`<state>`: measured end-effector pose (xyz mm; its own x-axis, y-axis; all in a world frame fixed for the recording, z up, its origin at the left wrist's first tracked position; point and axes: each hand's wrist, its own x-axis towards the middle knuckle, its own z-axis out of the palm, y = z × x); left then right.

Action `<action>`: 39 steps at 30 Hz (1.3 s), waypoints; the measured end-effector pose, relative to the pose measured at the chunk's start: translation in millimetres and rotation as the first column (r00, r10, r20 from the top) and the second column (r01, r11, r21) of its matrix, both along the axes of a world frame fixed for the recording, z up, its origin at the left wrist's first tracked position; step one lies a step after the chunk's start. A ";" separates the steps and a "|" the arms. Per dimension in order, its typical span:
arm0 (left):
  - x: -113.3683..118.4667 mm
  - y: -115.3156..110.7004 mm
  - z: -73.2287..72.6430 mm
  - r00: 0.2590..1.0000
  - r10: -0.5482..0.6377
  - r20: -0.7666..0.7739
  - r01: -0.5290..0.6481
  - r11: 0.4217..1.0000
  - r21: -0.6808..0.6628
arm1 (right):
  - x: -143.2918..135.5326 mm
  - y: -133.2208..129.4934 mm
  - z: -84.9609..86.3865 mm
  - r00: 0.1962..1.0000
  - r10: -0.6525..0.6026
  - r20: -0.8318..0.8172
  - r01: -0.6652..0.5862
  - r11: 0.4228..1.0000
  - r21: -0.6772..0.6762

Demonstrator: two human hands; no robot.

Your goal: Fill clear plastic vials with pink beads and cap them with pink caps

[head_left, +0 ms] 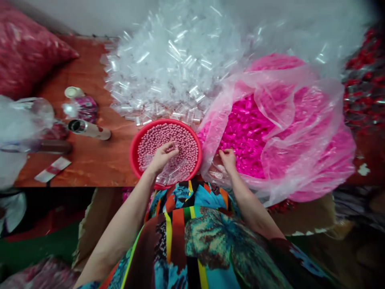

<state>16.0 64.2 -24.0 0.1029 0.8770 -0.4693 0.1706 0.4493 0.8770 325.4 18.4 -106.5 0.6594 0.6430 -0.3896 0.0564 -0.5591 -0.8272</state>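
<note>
A red basin (132, 154) full of small pink beads (168, 134) sits at the table's front edge. Several clear plastic tubes (173, 172) lie on the beads in its near part. Over the beads, my left hand (164, 156) is closed in a pinch, with what looks like a clear tube at the fingertips. To the right, my right hand (228, 158) is at the opening of a translucent bag (282, 104), beside bright magenta plastic caps (246, 132). Its thumb and fingers are pinched together; what is between them is too small to make out.
Behind the basin rises a large heap of clear tubes (177, 60). Red-capped pieces (365, 80) are piled far right. Left on the orange tabletop (117, 160) are a cylindrical container (90, 129), a small bag of dark pink pieces (87, 108) and a stuffed pink sack (27, 48).
</note>
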 end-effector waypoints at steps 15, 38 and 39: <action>-4.9 -46.9 40.7 0.631 0.352 0.691 -0.063 0.911 -0.407 | -107.7 5.6 112.3 0.840 0.433 -0.327 -0.314 0.879 0.358; 16.2 -66.1 46.7 0.727 0.347 0.592 -0.252 0.937 -0.240 | -144.1 17.5 147.9 0.626 0.747 0.225 -0.753 0.503 0.424; 17.0 -65.9 45.9 0.719 0.352 0.599 -0.258 0.936 -0.240 | -144.4 16.4 148.1 0.624 0.738 0.257 -0.759 0.495 0.422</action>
<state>33.0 -1.7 22.0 0.1501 0.8488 -0.5069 -0.5593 0.4957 0.6645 181.0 34.8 41.6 -0.1484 0.9837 0.1021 0.3068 0.1439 -0.9408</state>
